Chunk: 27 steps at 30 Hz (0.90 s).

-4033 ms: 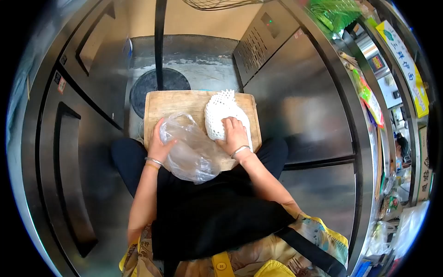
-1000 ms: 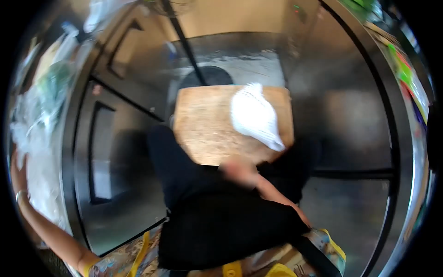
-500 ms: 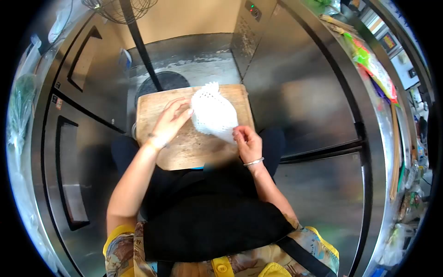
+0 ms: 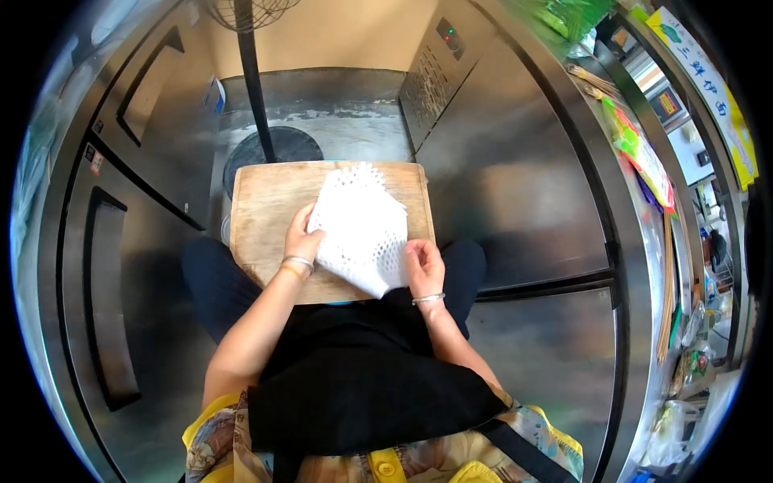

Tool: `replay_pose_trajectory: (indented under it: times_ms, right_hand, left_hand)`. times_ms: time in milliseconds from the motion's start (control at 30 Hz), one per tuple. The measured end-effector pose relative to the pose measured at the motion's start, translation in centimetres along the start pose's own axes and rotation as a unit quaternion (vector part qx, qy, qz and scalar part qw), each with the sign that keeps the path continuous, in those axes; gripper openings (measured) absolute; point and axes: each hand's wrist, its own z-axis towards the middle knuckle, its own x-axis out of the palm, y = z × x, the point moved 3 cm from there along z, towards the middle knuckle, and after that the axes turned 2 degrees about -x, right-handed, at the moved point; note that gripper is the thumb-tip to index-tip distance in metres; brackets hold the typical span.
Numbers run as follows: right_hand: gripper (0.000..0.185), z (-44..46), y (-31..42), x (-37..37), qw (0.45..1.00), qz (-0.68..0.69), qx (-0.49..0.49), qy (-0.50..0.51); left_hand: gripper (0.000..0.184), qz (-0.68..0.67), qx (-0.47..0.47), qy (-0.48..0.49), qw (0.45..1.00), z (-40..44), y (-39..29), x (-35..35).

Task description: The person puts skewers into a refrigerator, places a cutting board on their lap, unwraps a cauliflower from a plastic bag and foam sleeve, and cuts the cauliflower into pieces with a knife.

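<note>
A white net (image 4: 362, 229), full of small holes, is spread between the two hands over the wooden worktop (image 4: 270, 205), a little right of its middle. Its frayed far end points away from the person and its near corner reaches the worktop's near edge; how much of it is lifted cannot be told. The left hand (image 4: 303, 238) is partly closed on the net's left edge, thumb on top, the other fingers partly hidden. The right hand (image 4: 424, 267) is curled, thumb and forefinger pinching the right edge low down. Each wrist wears a silver bangle, the left one a yellow band too. A dark-trousered knee shows at each side of the worktop, and a black apron (image 4: 370, 402) covers the lap. Beyond the worktop, a black pole (image 4: 254, 97) rises from a round dark base (image 4: 294, 145) on the floor, a wire cage near its top. Steel cabinets with black handles stand on the left, a large steel cabinet (image 4: 515, 169) on the right. Colourful packets (image 4: 640, 157) lie along its top.
</note>
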Motion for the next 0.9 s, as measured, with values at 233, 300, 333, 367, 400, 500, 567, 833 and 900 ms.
replay_pose_trajectory:
  times_ms: [233,300,333,367,400,500,567,833,900]
  right_hand:
    - [0.035,4.6,5.6,3.8,0.956,-0.199,-0.202,0.075]
    - [0.035,5.0,7.8,5.4,0.926,-0.228,-0.280,0.109]
    - [0.035,5.1,7.7,5.5,0.926,-0.228,-0.280,0.109]
    - [0.031,5.1,7.1,6.1,0.930,-0.199,-0.239,0.196]
    - [0.027,4.8,6.9,6.6,0.924,-0.167,-0.196,0.281]
    - [0.018,2.2,8.2,6.5,0.914,-0.198,-0.266,0.235]
    - [0.019,0.8,9.1,6.3,0.901,-0.217,-0.297,0.232]
    - [0.027,1.6,7.2,7.9,0.952,-0.099,0.031,0.288]
    - [0.034,2.7,6.8,8.0,0.949,-0.179,-0.024,0.260]
  left_hand:
    - [0.049,-0.058,-0.003,-0.023,0.998,-0.9,-0.2,-3.0]
    - [0.047,-0.021,0.007,0.000,1.000,-0.2,-1.3,-3.2]
    - [0.045,0.015,0.017,0.023,0.999,0.2,-1.7,-3.3]
    - [0.036,0.038,0.051,0.019,0.998,0.5,-1.8,-3.5]
    - [0.036,0.039,0.049,0.019,0.998,0.6,-1.8,-3.7]
    - [0.024,0.337,0.170,-0.154,0.913,-0.4,-2.8,-4.7]
    - [0.024,0.289,0.165,-0.159,0.930,-2.0,-3.1,-4.5]
    - [0.053,0.257,0.171,-0.062,0.949,-6.5,-3.2,-1.1]
    - [0.051,0.263,0.140,-0.080,0.951,-6.5,-3.2,-1.1]
